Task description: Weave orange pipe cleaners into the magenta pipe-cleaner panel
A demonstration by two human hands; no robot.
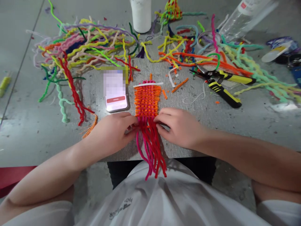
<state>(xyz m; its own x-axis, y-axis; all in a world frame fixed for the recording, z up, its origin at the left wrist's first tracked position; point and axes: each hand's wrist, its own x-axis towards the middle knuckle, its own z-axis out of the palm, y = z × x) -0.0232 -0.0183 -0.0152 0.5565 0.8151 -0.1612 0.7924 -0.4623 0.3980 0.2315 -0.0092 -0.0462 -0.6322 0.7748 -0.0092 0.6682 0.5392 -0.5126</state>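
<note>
A small woven pipe-cleaner piece (147,102) lies in front of me, with tight orange rows crossing pink and red strands. Its loose red and pink ends (152,147) hang down over the table edge toward my shirt. My left hand (119,128) pinches the left side just below the lowest tight row. On the opposite side, my right hand (177,125) pinches at the same height. A bit of orange pipe cleaner (147,126) shows between the hands, across the loose strands; its ends are hidden by my fingers. A white strip (148,84) crosses the top of the weave.
A lit phone (116,102) lies beside my left hand. Yellow-black pliers (221,83) rest at right among orange scraps. Piles of colored pipe cleaners (89,47) spread across the back. A white bottle (141,17) and a clear plastic bottle (240,22) stand behind.
</note>
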